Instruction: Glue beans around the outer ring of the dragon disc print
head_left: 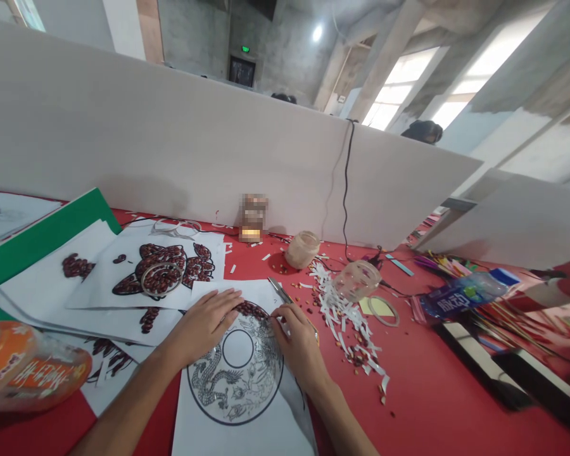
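Note:
A white sheet printed with a round dragon pattern (237, 370) lies on the red table in front of me. Dark red beans (249, 309) cover a short arc at the top of the ring. My left hand (204, 326) lies flat on the sheet's upper left, fingers stretched toward the beans. My right hand (298, 342) rests at the ring's right edge with its fingers curled, and metal tweezers (279, 291) stick out past it. Whether the fingers grip the tweezers is hidden.
Sheets with bean pictures (164, 269) and a tape roll (161, 278) lie to the left, beside a green board (38, 237). An orange packet (26, 367) is near left. Two jars (303, 249), paper strips (346, 316), a water bottle (465, 292) and sticks fill the right. A white partition (171, 139) stands behind.

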Available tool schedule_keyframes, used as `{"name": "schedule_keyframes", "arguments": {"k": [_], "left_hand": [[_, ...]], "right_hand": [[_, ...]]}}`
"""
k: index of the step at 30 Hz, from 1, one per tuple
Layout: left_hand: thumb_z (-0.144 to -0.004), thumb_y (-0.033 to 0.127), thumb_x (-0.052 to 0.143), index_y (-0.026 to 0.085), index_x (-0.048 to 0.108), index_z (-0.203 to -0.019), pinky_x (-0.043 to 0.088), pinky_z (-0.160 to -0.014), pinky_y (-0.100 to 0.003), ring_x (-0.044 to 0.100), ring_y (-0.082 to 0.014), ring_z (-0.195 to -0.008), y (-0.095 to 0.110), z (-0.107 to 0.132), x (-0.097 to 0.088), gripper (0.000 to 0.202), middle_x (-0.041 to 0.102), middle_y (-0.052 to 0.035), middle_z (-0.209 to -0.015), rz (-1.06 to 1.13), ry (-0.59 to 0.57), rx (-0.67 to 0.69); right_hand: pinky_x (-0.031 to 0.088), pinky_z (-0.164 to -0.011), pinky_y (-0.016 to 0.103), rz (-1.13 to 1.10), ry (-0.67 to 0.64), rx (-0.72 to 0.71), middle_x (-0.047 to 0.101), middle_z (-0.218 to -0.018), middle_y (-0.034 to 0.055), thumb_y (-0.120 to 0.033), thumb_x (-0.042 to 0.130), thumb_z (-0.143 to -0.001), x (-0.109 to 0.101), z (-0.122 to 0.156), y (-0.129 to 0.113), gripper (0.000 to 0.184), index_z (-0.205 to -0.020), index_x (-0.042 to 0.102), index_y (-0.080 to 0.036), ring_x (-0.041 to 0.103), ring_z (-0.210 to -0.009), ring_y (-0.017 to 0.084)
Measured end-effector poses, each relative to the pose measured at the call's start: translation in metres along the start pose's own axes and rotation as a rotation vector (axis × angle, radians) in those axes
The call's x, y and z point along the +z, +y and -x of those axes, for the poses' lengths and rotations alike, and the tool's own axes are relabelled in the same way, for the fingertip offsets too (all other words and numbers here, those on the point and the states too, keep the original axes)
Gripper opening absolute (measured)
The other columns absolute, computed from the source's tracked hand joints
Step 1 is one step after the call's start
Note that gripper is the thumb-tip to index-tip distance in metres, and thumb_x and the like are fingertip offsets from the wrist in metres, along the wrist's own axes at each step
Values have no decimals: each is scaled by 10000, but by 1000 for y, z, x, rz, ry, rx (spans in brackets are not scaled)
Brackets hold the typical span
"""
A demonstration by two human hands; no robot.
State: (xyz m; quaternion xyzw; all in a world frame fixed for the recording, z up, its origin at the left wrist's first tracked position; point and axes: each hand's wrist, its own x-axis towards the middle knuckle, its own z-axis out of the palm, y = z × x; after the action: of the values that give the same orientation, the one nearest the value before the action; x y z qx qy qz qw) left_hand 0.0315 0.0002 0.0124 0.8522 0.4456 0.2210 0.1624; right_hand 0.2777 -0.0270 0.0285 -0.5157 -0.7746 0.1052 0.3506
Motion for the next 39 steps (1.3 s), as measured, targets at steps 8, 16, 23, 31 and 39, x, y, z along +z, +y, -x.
{"name": "schedule_keyframes", "arguments": {"k": [8, 16, 23, 31, 39], "left_hand": [[-1075, 432, 294, 302, 487, -1465, 301, -1229, -420, 422, -174, -1447, 0, 0, 2, 454, 498, 21, -1541, -9, -5, -7], [-1076, 438, 277, 303, 483, -1467, 288, -1229, -416, 423, -177, -1447, -1, 0, 4, 462, 505, 14, -1536, -24, 9, 3], [-1075, 428, 291, 308, 476, -1463, 293, -1232, -416, 425, -171, -1445, 0, 0, 3, 446, 498, 27, -1541, -26, 4, -3], [-1076, 412, 306, 296, 479, -1459, 292, -1238, -418, 420, -167, -1448, -1, 0, 2, 436, 504, 23, -1536, -21, 2, 4], [-1079, 412, 300, 285, 475, -1463, 294, -1235, -424, 414, -164, -1451, -1, 0, 2, 441, 490, 14, -1547, -24, -8, -1]], "right_hand": [[515, -831, 346, 174, -106, -183, 666, -967, 70, -185, 486, -1017, 8, -7, 5, 159, -982, 639, -215, 625, -923, 209], [512, -819, 347, 200, -132, -216, 677, -966, 66, -199, 471, -1028, 6, -6, 7, 188, -1006, 656, -224, 623, -915, 203], [513, -804, 346, 225, -197, -239, 674, -951, 65, -172, 469, -1023, -2, -6, 4, 208, -1003, 670, -222, 602, -896, 210], [543, -840, 364, 265, -179, -286, 657, -1108, 88, -11, 445, -946, -10, 3, 4, 393, -1203, 640, -236, 609, -975, 227], [524, -917, 440, 443, -238, -272, 644, -1291, 93, -21, 543, -915, -5, 9, 8, 422, -1245, 647, -263, 564, -1181, 289]]}}
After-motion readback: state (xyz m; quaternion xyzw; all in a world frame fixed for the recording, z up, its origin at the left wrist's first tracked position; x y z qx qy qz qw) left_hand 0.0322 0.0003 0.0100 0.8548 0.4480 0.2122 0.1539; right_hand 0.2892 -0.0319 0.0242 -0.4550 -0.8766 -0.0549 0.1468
